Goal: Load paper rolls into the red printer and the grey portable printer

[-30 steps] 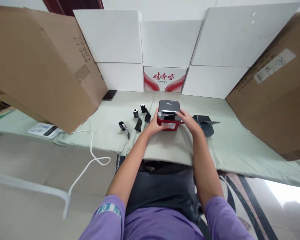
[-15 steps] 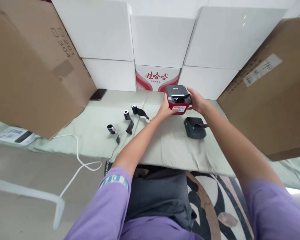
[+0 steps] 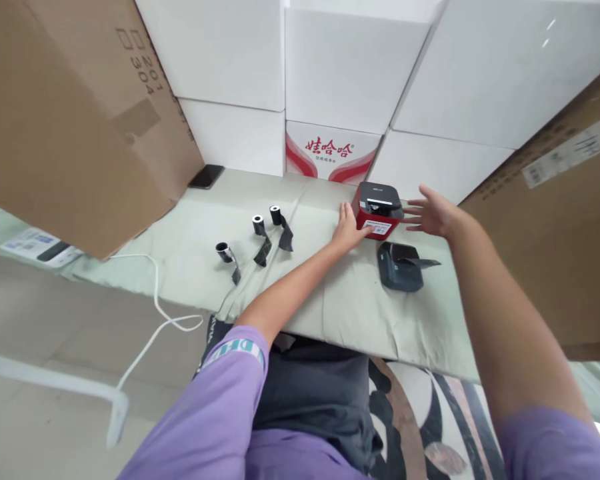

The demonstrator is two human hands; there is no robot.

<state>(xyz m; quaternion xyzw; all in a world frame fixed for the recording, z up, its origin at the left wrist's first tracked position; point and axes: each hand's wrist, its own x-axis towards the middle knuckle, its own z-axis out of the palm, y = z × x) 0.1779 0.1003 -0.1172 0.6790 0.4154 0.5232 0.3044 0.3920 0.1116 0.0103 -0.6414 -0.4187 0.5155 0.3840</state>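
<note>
A boxy red and black label printer [image 3: 379, 212] rests on the cloth-covered surface near its back edge, with a white sticker on its front. My left hand [image 3: 350, 230] lies against its left side, fingers spread and the thumb reaching across the front. On the other side my right hand [image 3: 433, 213] is open, its fingers apart and pointing at the printer's right wall; the fingertips are very near it, and I cannot tell if they touch. Just in front stands a smaller dark printer [image 3: 401, 272] with a black strip sticking out to the right.
Three small rolls of black tape, one of them a roll [image 3: 276, 216] with its tail loose, stand to the left. A phone [image 3: 207, 177] lies by the left cardboard box [image 3: 80, 120]. White boxes [image 3: 350, 73] form a wall behind; another cardboard box [image 3: 570, 267] stands right.
The red printer has come down onto the surface from both hands. My right hand has let go and drawn off to the right; my left hand stays at its side.
</note>
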